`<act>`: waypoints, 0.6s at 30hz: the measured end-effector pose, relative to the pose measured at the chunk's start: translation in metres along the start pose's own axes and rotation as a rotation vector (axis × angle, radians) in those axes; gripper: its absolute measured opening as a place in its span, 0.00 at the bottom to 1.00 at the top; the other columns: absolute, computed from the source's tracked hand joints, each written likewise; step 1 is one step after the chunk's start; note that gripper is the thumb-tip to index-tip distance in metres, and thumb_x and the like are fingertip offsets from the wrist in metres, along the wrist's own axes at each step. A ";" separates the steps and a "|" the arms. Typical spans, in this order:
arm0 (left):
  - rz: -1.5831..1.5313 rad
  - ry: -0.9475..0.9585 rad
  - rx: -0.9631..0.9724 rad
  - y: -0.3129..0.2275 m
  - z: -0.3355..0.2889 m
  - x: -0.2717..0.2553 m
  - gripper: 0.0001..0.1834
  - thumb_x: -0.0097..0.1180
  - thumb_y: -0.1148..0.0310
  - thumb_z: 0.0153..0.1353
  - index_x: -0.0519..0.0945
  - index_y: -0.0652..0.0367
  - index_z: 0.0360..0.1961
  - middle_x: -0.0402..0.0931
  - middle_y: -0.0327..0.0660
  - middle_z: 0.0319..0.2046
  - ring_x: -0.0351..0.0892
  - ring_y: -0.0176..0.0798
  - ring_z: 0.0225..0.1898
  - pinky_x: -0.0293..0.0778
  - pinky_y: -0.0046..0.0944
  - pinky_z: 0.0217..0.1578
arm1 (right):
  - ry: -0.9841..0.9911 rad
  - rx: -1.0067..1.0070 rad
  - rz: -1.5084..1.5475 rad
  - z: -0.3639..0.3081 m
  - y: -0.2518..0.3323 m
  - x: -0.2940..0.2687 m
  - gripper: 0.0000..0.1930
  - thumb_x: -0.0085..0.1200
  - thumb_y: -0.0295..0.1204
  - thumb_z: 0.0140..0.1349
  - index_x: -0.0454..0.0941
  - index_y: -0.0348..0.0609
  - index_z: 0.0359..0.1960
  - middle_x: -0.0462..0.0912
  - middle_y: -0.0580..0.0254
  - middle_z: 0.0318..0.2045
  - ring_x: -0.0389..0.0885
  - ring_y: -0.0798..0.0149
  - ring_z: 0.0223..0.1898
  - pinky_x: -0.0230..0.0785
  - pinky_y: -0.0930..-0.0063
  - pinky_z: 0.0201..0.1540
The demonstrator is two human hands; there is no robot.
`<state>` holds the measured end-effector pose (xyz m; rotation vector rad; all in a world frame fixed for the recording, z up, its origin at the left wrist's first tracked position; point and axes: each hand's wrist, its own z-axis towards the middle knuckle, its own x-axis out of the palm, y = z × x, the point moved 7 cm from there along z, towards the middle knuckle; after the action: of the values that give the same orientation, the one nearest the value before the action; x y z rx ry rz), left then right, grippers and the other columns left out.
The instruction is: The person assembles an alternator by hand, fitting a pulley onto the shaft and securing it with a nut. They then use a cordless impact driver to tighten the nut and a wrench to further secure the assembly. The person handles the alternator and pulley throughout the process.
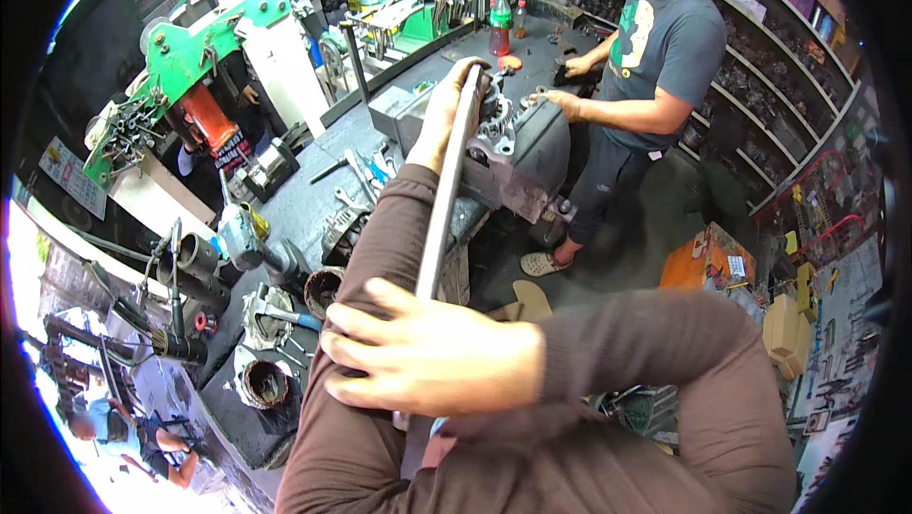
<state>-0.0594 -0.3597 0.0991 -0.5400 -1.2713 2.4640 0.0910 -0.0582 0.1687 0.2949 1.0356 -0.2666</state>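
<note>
A long grey metal bar (445, 219) runs from the bench down toward my lap. My left hand (449, 115) is wrapped round its far end, close beside a bare metal casting (494, 129) on a big vise (527, 158). My right hand (437, 348) lies across the bar lower down, fingers spread and slightly blurred over my left sleeve; its palm side is hidden. At the vise's far side stands a co-worker (646, 58) in a grey T-shirt, one hand (556, 104) near the casting.
Wrenches (356, 177), a blue-handled hammer (285, 310) and round metal housings (263, 381) lie on the dark bench (328, 148) to the left. A green press (204, 44) rises beyond. Bottles (500, 25) stand at the back; parts shelves (760, 67) line the right.
</note>
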 end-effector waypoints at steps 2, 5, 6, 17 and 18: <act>-0.063 0.014 0.025 -0.002 0.002 0.005 0.14 0.57 0.64 0.79 0.80 0.60 0.58 0.86 0.45 0.45 0.84 0.36 0.46 0.77 0.37 0.50 | 0.351 0.052 0.030 0.024 -0.017 0.035 0.24 0.69 0.37 0.55 0.82 0.44 0.54 0.82 0.51 0.57 0.81 0.46 0.62 0.73 0.48 0.61; 0.067 0.028 0.163 0.002 0.006 0.018 0.18 0.52 0.59 0.80 0.81 0.61 0.57 0.87 0.51 0.46 0.86 0.47 0.49 0.78 0.43 0.51 | 0.441 -0.059 0.073 0.043 -0.033 0.039 0.15 0.69 0.33 0.52 0.88 0.49 0.42 0.89 0.56 0.36 0.90 0.52 0.42 0.83 0.55 0.44; 0.166 0.006 0.199 -0.004 0.000 0.001 0.21 0.49 0.55 0.81 0.81 0.62 0.56 0.87 0.54 0.46 0.86 0.52 0.50 0.78 0.45 0.52 | 0.514 -0.127 0.073 0.065 -0.030 0.034 0.12 0.69 0.33 0.51 0.89 0.49 0.39 0.90 0.56 0.34 0.91 0.52 0.40 0.84 0.54 0.43; 0.374 -0.120 -0.127 0.024 -0.019 0.008 0.21 0.61 0.57 0.68 0.85 0.61 0.54 0.85 0.57 0.49 0.85 0.59 0.52 0.78 0.51 0.54 | 0.184 -0.129 -0.051 0.257 -0.329 0.072 0.21 0.55 0.35 0.61 0.85 0.46 0.55 0.89 0.45 0.45 0.87 0.45 0.52 0.79 0.56 0.56; 0.375 -0.116 -0.113 0.024 -0.019 0.009 0.21 0.62 0.57 0.66 0.85 0.61 0.53 0.85 0.57 0.48 0.85 0.60 0.51 0.78 0.51 0.54 | 0.322 -0.033 -0.143 0.259 -0.369 0.069 0.28 0.54 0.35 0.61 0.79 0.46 0.65 0.87 0.42 0.52 0.85 0.43 0.56 0.77 0.54 0.61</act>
<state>-0.0604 -0.3553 0.0676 -0.7319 -1.4765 2.7729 0.2014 -0.5004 0.1908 0.2384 1.3810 -0.3381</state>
